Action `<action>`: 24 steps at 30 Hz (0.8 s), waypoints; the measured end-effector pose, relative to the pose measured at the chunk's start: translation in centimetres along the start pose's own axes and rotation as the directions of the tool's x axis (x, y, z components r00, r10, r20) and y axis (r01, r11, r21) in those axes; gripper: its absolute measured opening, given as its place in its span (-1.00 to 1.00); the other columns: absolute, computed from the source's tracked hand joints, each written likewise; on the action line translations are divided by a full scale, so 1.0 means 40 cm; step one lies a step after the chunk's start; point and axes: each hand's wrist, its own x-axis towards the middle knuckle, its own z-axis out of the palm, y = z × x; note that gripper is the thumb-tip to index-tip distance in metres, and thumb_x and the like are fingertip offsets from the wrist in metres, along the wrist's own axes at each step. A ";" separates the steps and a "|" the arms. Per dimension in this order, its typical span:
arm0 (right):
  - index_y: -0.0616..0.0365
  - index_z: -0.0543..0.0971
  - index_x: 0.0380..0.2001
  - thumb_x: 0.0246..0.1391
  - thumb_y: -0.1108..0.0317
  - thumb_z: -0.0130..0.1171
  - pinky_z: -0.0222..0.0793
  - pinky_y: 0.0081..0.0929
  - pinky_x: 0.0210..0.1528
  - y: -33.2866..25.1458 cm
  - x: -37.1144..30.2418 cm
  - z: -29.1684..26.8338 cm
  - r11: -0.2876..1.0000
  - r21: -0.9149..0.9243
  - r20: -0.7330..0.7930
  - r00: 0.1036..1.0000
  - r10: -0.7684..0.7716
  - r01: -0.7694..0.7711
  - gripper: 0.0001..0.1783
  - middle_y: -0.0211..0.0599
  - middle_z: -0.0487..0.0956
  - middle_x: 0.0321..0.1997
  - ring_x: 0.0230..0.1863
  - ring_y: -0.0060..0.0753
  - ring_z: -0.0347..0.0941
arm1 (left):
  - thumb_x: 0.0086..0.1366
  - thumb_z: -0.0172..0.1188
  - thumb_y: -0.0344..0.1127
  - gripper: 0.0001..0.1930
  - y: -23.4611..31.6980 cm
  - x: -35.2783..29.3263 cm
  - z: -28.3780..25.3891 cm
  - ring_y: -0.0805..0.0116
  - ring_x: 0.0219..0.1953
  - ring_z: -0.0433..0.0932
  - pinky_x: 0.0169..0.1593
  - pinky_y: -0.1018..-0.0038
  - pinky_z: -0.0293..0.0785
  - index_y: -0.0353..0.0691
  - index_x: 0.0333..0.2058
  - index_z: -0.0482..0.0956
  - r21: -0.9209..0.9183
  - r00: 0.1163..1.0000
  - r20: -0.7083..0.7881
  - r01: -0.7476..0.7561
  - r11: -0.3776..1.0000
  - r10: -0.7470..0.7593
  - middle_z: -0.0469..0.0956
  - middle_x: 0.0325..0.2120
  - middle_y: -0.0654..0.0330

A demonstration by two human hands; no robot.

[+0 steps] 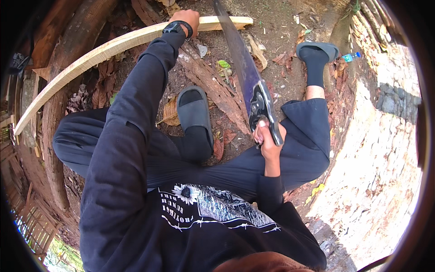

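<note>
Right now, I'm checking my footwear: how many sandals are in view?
2: one sandal left of the saw, the other sandal to its right, beside a blue bottle. No others show.

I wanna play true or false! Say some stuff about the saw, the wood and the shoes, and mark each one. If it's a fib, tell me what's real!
1. The right grip holds a handsaw. True.
2. The left grip is on the handsaw too. False: it is on a pale wooden board.
3. A black wristwatch is worn on the left side. True.
4. The person is barefoot. False: they wear dark slide sandals and dark socks.
5. A small plastic bottle lies near the right slide sandal. True.
</note>
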 end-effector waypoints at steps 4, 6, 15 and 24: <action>0.24 0.39 -0.50 0.35 0.56 0.10 0.12 -0.50 -0.65 0.010 0.021 -0.039 0.999 0.041 0.050 0.999 -0.007 0.005 -0.73 -0.43 0.25 -0.71 -0.74 -0.59 0.16 | 0.08 0.54 -0.18 -0.64 0.025 -0.037 0.013 -0.02 -0.15 0.79 -0.02 0.13 0.75 -0.18 -0.15 0.81 -0.024 0.998 -0.037 -0.048 0.999 0.047 0.78 -0.20 -0.05; 0.19 0.37 -0.55 0.34 0.50 0.18 0.11 -0.49 -0.63 0.038 0.154 0.026 1.000 0.016 0.032 0.999 -0.025 0.024 -0.66 -0.46 0.26 -0.70 -0.72 -0.59 0.17 | 0.09 0.53 -0.18 -0.63 0.024 -0.038 0.002 -0.01 -0.14 0.79 -0.01 0.13 0.75 -0.18 -0.13 0.80 -0.038 0.998 -0.054 -0.041 0.998 0.039 0.77 -0.19 -0.06; 0.23 0.49 -0.40 0.30 0.51 0.24 0.19 -0.53 -0.59 0.047 0.220 0.075 0.998 0.058 0.021 0.999 0.035 -0.036 -0.82 -0.51 0.36 -0.65 -0.67 -0.65 0.24 | 0.10 0.52 -0.17 -0.61 0.018 -0.025 -0.021 -0.02 -0.15 0.79 -0.03 0.11 0.76 -0.20 -0.10 0.81 -0.018 0.999 0.051 0.005 1.000 -0.004 0.78 -0.17 -0.06; 0.24 0.51 -0.38 0.31 0.49 0.24 0.20 -0.53 -0.59 0.039 0.194 0.073 0.989 0.139 -0.026 0.998 0.055 -0.051 -0.84 -0.49 0.36 -0.64 -0.67 -0.65 0.24 | 0.09 0.53 -0.18 -0.65 0.031 -0.033 -0.014 0.01 -0.18 0.80 -0.07 0.15 0.77 -0.18 -0.15 0.81 0.001 1.000 0.002 -0.004 1.000 0.004 0.78 -0.19 -0.05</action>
